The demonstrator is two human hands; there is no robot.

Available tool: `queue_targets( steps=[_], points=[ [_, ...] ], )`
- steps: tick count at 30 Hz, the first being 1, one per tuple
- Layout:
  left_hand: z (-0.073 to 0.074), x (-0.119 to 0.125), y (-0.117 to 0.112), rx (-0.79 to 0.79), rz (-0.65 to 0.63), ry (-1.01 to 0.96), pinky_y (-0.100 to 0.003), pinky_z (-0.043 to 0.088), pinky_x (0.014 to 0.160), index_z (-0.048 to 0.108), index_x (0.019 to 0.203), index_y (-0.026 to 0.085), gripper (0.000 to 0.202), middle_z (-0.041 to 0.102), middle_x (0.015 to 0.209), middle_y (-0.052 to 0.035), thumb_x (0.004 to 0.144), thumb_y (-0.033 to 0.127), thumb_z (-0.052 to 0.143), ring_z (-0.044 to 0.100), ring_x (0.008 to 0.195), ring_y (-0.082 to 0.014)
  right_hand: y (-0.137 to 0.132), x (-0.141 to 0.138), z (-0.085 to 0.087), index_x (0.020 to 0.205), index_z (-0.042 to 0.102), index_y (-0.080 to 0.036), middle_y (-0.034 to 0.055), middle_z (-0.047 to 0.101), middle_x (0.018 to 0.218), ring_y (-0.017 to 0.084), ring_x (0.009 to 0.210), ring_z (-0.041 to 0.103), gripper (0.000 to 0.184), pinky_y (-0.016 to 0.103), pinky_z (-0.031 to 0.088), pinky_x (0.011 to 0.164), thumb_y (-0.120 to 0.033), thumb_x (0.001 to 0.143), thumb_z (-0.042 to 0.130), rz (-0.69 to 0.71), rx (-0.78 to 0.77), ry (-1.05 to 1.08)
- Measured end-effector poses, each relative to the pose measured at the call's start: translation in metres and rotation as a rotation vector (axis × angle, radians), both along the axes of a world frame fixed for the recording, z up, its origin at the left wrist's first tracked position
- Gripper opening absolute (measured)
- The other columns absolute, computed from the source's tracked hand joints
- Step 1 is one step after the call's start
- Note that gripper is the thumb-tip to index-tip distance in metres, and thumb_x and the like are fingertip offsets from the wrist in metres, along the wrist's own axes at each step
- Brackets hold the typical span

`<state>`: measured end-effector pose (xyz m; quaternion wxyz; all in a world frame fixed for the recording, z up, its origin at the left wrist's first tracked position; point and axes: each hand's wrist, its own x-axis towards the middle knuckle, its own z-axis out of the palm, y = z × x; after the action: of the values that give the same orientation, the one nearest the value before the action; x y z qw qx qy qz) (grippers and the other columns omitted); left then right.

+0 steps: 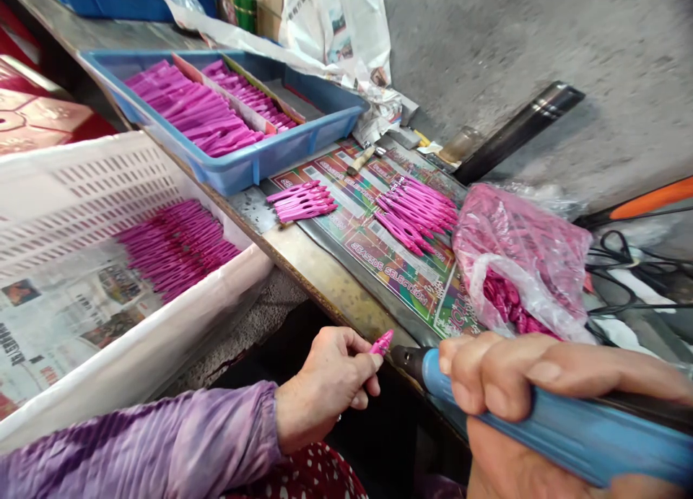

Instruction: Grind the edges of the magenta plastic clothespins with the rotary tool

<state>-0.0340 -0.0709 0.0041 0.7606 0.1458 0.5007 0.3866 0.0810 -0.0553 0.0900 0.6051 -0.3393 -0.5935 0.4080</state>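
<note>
Right hand gripping blue tool, left pink piece; pink parts in tray, crate.

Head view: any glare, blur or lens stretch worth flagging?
Head view, right: bright highlights on the plastic bag and black tube; head view, left edge: white crate looks soft and stretched; head view, lower right: right hand looms large over the blue tool; head view, centre: left hand and pink piece look reasonably sharp.

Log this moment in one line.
left hand: holds pink piece | right hand: holds blue tool | tool tip: near pink piece | white crate: pink pieces inside
</note>
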Motion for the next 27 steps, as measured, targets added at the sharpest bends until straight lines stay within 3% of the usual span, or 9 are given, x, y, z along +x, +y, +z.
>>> queue_targets(
  steps=[6, 11, 14, 19, 27],
  points=[
    [0.006, -0.001, 0.002, -0.028, -0.016, 0.031, -0.017, 0.023, 0.039, 0.056, 0.076, 0.017, 0.021, 0.056, 0.047, 0.0052, 0.095, 0.008, 0.058, 0.036, 0.034, -0.0043, 0.005, 0.001, 0.0, 0.088, 0.069, -0.026, -0.0027, 0.055, 0.058, 0.015, 0.047, 0.05, 0.017, 0.034, 0.046, 0.049, -0.04, 0.098, 0.067, 0.12, 0.016, 0.009],
    [0.009, -0.002, 0.001, -0.018, -0.012, 0.047, -0.018, 0.023, 0.041, 0.056, 0.075, 0.017, 0.022, 0.056, 0.049, 0.0048, 0.094, 0.009, 0.062, 0.037, 0.036, -0.004, 0.011, -0.002, 0.001, 0.088, 0.067, -0.025, -0.0051, 0.059, 0.061, 0.014, 0.051, 0.053, 0.03, 0.033, 0.048, 0.054, -0.052, 0.091, 0.078, 0.169, 0.037, -0.059],
    [0.008, -0.003, 0.001, -0.005, -0.004, 0.053, -0.018, 0.023, 0.042, 0.056, 0.073, 0.017, 0.023, 0.057, 0.05, 0.0041, 0.094, 0.011, 0.065, 0.039, 0.037, -0.0044, 0.009, -0.011, 0.001, 0.088, 0.065, -0.025, -0.0052, 0.058, 0.063, 0.014, 0.055, 0.054, 0.042, 0.035, 0.05, 0.06, -0.066, 0.09, 0.072, 0.07, -0.007, -0.081],
    [0.01, -0.003, 0.003, -0.008, -0.015, 0.048, -0.018, 0.022, 0.041, 0.055, 0.07, 0.017, 0.026, 0.055, 0.049, 0.0045, 0.093, 0.011, 0.065, 0.035, 0.035, -0.0033, -0.001, -0.019, 0.0, 0.082, 0.06, -0.023, -0.0065, 0.053, 0.061, 0.013, 0.054, 0.05, 0.054, 0.033, 0.049, 0.061, -0.073, 0.079, 0.079, -0.157, -0.044, -0.019],
    [0.008, -0.004, 0.003, 0.011, -0.032, 0.065, -0.018, 0.022, 0.041, 0.054, 0.072, 0.017, 0.021, 0.055, 0.048, 0.0057, 0.089, 0.009, 0.064, 0.036, 0.035, -0.0035, -0.002, 0.01, -0.013, 0.083, 0.064, -0.023, -0.0052, 0.056, 0.061, 0.014, 0.053, 0.051, 0.048, 0.034, 0.051, 0.06, -0.068, 0.08, 0.081, -0.06, 0.06, 0.045]
  ],
)
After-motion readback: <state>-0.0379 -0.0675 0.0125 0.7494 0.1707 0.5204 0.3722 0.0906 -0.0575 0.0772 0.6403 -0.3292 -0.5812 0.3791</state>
